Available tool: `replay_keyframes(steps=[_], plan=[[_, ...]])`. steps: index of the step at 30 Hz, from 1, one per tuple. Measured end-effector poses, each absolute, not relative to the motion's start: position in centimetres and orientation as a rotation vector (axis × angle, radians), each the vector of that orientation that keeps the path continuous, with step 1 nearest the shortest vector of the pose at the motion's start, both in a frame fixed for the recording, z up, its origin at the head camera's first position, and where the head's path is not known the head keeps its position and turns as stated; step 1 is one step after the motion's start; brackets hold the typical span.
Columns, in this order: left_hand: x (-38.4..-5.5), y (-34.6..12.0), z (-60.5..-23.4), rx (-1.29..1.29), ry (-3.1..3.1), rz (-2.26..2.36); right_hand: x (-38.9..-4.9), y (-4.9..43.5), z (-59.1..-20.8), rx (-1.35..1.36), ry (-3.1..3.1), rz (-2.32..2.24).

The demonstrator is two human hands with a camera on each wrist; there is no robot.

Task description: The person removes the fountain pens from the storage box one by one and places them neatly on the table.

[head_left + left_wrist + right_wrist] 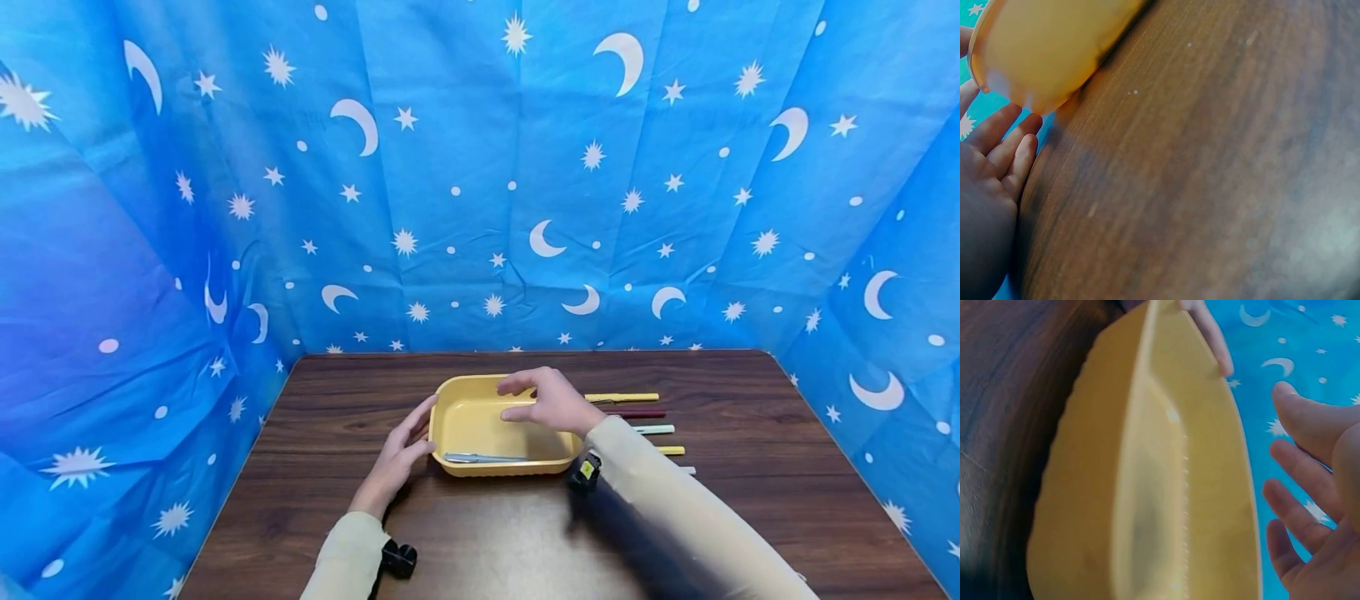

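A yellow plastic tray [495, 468] with raised sides stands on the table. Along its near inside edge lies a slim blue-grey pen [483, 458]. My left hand [397, 457] touches the tray's left end, thumb toward the near corner and fingers reaching along the outside; in the left wrist view its fingers [1013, 128] are extended against the wall. Over the right part of the tray hovers my right hand [546, 402], its thumb and fingers spread apart with nothing between them, as the right wrist view also shows beside the tray's rim.
Right of the tray, several pens lie in a row, partly behind the right forearm: a yellow pen [622, 397], a dark red pen [641, 414], a pale green pen [656, 429] and another yellow one. A blue cloth [480, 167] with moons and stars surrounds the wooden table [300, 500].
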State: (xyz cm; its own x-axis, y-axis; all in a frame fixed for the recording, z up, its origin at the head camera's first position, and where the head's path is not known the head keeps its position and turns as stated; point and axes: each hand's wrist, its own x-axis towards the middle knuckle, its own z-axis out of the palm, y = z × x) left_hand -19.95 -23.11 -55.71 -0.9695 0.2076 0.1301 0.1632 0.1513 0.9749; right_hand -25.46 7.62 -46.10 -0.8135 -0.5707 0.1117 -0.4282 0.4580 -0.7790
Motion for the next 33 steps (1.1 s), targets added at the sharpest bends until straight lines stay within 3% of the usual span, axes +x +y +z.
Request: replay_keyframes(steps=[15, 33], plan=[[-20.1, -23.1, -55.9, 0.361, 2.364, 1.977, -25.5, 4.5, -49.1, -0.982, 2.432, -1.006], [-19.9, -23.1, -55.5, 0.354, 2.359, 1.971, -24.8, 4.2, -49.8, -0.936, 2.345, -0.92]])
